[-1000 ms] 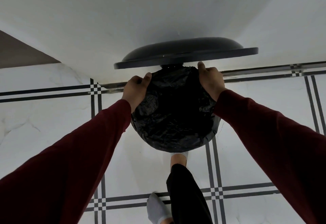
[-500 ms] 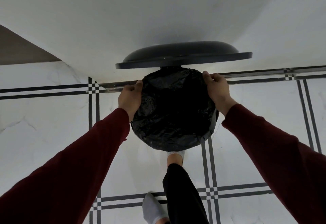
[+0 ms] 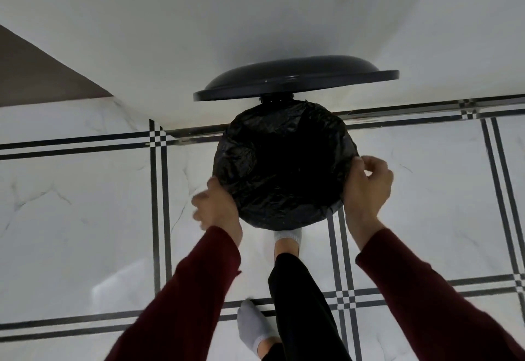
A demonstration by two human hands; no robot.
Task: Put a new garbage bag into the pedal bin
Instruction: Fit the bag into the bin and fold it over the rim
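I look straight down into the round pedal bin, whose opening is lined with a crinkled black garbage bag (image 3: 284,167) folded over the rim. Its dark lid (image 3: 295,76) stands raised at the back, against the wall. My left hand (image 3: 217,207) is blurred at the bin's lower left edge, touching the bag's folded rim. At the right edge my right hand (image 3: 366,181) pinches the bag's rim between thumb and fingers. A foot in a grey sock (image 3: 287,237) sits at the bin's front, where the pedal is hidden.
White marble floor tiles (image 3: 85,204) with black striped borders surround the bin. A white wall (image 3: 255,14) rises right behind the lid. My other socked foot (image 3: 252,329) stands on the floor below. A brown surface (image 3: 37,76) shows at the far left.
Both hands have slid from the back of the rim down along its sides toward the front, and the bag now lies flatter over the rim.
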